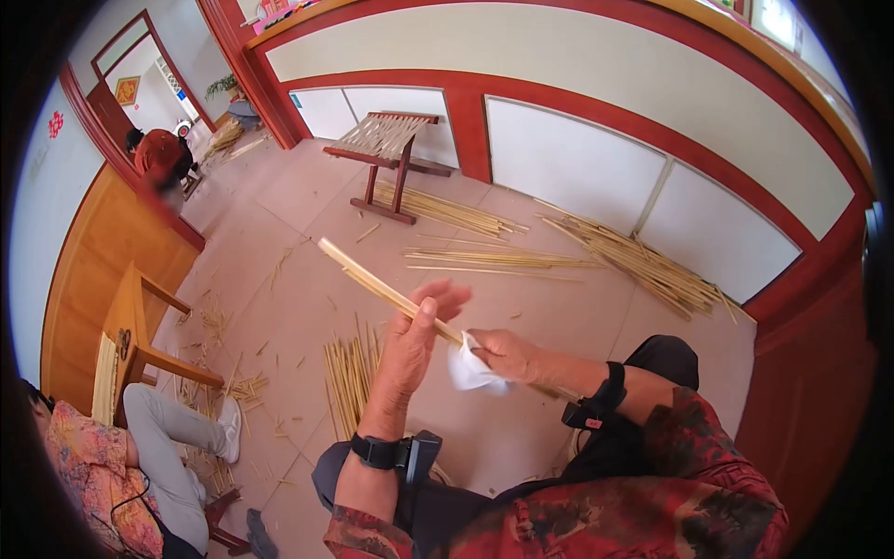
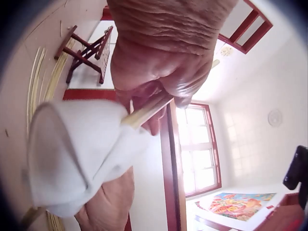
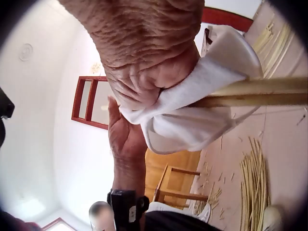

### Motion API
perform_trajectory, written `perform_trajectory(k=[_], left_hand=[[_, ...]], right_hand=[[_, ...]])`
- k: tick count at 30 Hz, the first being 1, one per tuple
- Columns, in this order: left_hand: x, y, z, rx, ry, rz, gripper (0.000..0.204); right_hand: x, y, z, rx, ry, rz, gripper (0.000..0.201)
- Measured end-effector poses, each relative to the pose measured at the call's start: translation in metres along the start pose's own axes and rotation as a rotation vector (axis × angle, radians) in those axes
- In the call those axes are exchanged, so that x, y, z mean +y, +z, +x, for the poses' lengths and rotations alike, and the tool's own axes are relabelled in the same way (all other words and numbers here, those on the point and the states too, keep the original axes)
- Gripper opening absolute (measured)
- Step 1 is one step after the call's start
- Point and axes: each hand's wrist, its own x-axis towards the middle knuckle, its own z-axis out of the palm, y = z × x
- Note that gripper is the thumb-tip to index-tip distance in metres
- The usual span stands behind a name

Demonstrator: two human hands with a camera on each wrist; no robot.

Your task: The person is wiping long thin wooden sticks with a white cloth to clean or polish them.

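Two or so long, pale yellow stalks [image 1: 368, 281] run slantwise in front of the person's body. My left hand [image 1: 410, 349] holds them between thumb and fingers, and its blurred fingertips reach past them. In the right hand [image 1: 507, 354] is a white cloth [image 1: 473, 366], gripped around the same stalks just behind the left hand. The right wrist view shows the cloth [image 3: 192, 125] folded over the stalks [image 3: 269, 91], which come out on its far side. Cloth and hand hide the stretch of stalk inside.
Bundles of stalks lie on the tiled floor, by the left knee [image 1: 349, 377] and along the wall [image 1: 643, 265]. A folding stool [image 1: 382, 140] stands ahead. At left, a seated person [image 1: 102, 466] is beside a wooden bench [image 1: 140, 345]; another person [image 1: 163, 158] bends near the doorway.
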Motion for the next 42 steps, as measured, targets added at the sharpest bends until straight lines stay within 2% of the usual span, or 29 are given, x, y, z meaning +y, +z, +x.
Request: perform_trajectory(k=[1, 5, 7, 8, 10, 11, 13, 14, 16, 17, 19, 20, 22, 23, 24, 26, 27, 29, 30, 32, 33, 35, 36, 37, 38, 39, 40, 41, 42], left_hand=[[0.001, 0.002, -0.003, -0.013, -0.075, -0.127, 0.032], [0.004, 0.001, -0.006, 0.048, -0.069, -0.179, 0.026], [0.015, -0.008, -0.004, 0.193, 0.066, -0.298, 0.025], [0.021, -0.016, -0.002, 0.195, 0.066, -0.298, 0.025], [0.034, -0.038, -0.001, 0.36, 0.219, -0.374, 0.026], [0.039, -0.047, -0.002, 0.366, 0.226, -0.373, 0.026], [0.047, -0.062, -0.006, 0.448, 0.311, -0.405, 0.023], [0.052, -0.075, -0.01, 0.451, 0.31, -0.403, 0.023], [0.064, -0.103, -0.019, 0.534, 0.448, -0.385, 0.023], [0.069, -0.116, -0.023, 0.537, 0.455, -0.382, 0.023], [0.075, -0.137, -0.031, 0.587, 0.597, -0.491, 0.024], [0.073, -0.14, -0.032, 0.591, 0.609, -0.49, 0.024], [0.068, -0.133, -0.03, 0.608, 0.592, -0.631, 0.027], [0.064, -0.123, -0.026, 0.606, 0.596, -0.633, 0.027], [0.058, -0.106, -0.021, 0.608, 0.556, -0.647, 0.027], [0.041, -0.08, -0.013, 0.577, 0.47, -0.673, 0.028], [0.03, -0.07, -0.009, 0.544, 0.425, -0.685, 0.029], [0.015, -0.047, -0.005, 0.534, 0.31, -0.777, 0.03], [0.007, -0.039, -0.004, 0.534, 0.31, -0.779, 0.03], [-0.009, -0.028, -0.002, 0.424, 0.216, -0.817, 0.03], [-0.016, -0.023, -0.004, 0.422, 0.217, -0.818, 0.03], [-0.03, -0.015, -0.009, 0.383, 0.04, -0.753, 0.03], [-0.033, -0.009, -0.012, 0.381, 0.035, -0.753, 0.03], [-0.034, -0.001, -0.016, 0.318, -0.118, -0.637, 0.03], [-0.034, 0.004, -0.02, 0.25, -0.267, -0.519, 0.032], [-0.033, 0.003, -0.023, 0.244, -0.273, -0.519, 0.032], [-0.031, -0.001, -0.025, 0.053, -0.479, -0.32, 0.033], [-0.028, -0.003, -0.026, -0.141, -0.674, -0.114, 0.035], [-0.022, -0.002, -0.026, -0.151, -0.679, -0.115, 0.035]], right_hand=[[-0.006, 0.004, -0.003, -0.051, -0.033, -0.081, 0.018], [-0.018, -0.002, 0.0, -0.09, -0.038, -0.132, 0.014], [-0.007, -0.007, 0.001, -0.125, -0.097, -0.239, 0.014], [-0.007, -0.011, -0.001, -0.126, -0.096, -0.239, 0.014], [-0.006, -0.02, -0.006, -0.196, 0.119, -0.495, 0.014], [-0.001, -0.026, -0.009, -0.204, 0.114, -0.496, 0.014], [0.018, -0.039, -0.017, -0.177, 0.06, -0.646, 0.014], [0.027, -0.048, -0.021, -0.18, 0.06, -0.644, 0.014], [0.039, -0.069, -0.028, -0.12, 0.056, -0.766, 0.012], [0.04, -0.081, -0.032, -0.123, 0.049, -0.766, 0.012], [0.039, -0.099, -0.033, -0.013, 0.107, -0.882, 0.013], [0.043, -0.099, -0.03, -0.018, 0.096, -0.885, 0.013], [0.041, -0.094, -0.024, 0.258, 0.228, -0.396, 0.016], [0.03, -0.085, -0.022, 0.222, 0.28, -0.133, 0.023], [0.028, -0.069, -0.016, 0.223, 0.279, -0.135, 0.023], [0.025, -0.034, -0.009, 0.189, 0.256, 0.476, 0.027], [0.01, -0.016, -0.004, 0.196, 0.254, 0.477, 0.027], [-0.02, 0.01, 0.001, 0.251, 0.19, 0.78, 0.027], [-0.02, 0.01, 0.005, 0.252, 0.191, 0.778, 0.027], [-0.02, 0.005, 0.016, 0.335, 0.212, 0.984, 0.026], [-0.024, 0.003, 0.018, 0.466, 0.19, 1.034, 0.024], [-0.009, -0.015, 0.022, 0.506, 0.192, 1.031, 0.024], [-0.004, -0.024, 0.023, 0.546, 0.198, 1.027, 0.024], [-0.016, -0.03, 0.026, 0.685, 0.229, 0.975, 0.023], [-0.014, -0.041, 0.027, 0.691, 0.23, 0.974, 0.023], [-0.009, -0.056, 0.025, 0.656, 0.185, 0.896, 0.022], [-0.007, -0.069, 0.024, 0.624, 0.14, 0.816, 0.022], [-0.008, -0.079, 0.023, 0.676, 0.188, 0.777, 0.023], [-0.008, -0.088, 0.021, 0.688, 0.187, 0.774, 0.023]])
